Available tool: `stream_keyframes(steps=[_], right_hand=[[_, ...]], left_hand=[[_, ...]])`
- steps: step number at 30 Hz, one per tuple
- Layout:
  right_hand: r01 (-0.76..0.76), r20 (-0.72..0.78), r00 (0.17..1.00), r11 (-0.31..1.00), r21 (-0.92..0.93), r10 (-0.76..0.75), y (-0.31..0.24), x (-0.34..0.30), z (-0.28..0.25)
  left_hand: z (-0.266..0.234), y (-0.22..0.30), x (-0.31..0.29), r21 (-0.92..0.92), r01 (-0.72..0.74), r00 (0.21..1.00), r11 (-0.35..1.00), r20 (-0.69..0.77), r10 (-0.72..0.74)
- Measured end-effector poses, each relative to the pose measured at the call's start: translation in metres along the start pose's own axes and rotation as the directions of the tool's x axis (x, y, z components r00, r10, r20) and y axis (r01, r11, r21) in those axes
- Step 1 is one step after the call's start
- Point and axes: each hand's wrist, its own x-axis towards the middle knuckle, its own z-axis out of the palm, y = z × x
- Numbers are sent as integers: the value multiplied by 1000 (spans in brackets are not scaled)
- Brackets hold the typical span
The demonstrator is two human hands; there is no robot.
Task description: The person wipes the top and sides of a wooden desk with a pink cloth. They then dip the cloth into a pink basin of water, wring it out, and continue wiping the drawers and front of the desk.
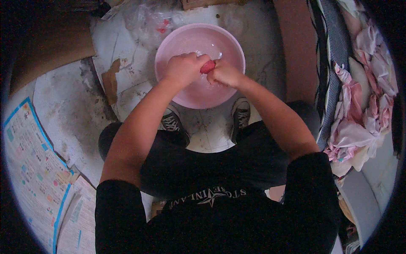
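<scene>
A pink plastic basin [169,42] with a little water stands on the floor in front of my feet. Over it, my left hand [184,67] and my right hand [224,73] both close on a small red cloth [207,66], bunched tight between them. Only a short red piece shows between my fists. The water surface glints just behind my hands.
My two dark sneakers [171,122] rest just below the basin on a stained tile floor. A crumpled clear plastic bag [150,21] lies behind the basin. Printed paper sheets [34,161] lie at left. Bedding with pink and white fabric [359,118] fills the right side.
</scene>
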Motion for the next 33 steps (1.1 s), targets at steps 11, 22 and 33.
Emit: stream_keyframes(steps=[11, 22, 33], right_hand=[[237, -108, 695, 368, -899, -711, 0, -22, 4], [128, -90, 918, 504, -854, -387, -21, -27, -3], [46, -140, 981, 864, -502, -134, -10, -16, 10]], left_hand=[[34, -21, 7, -672, 650, 755, 355, 621, -208], [22, -15, 5, -552, 400, 874, 731, 471, -123], [14, 8, 4, -53, 196, 964, 979, 190, -183]])
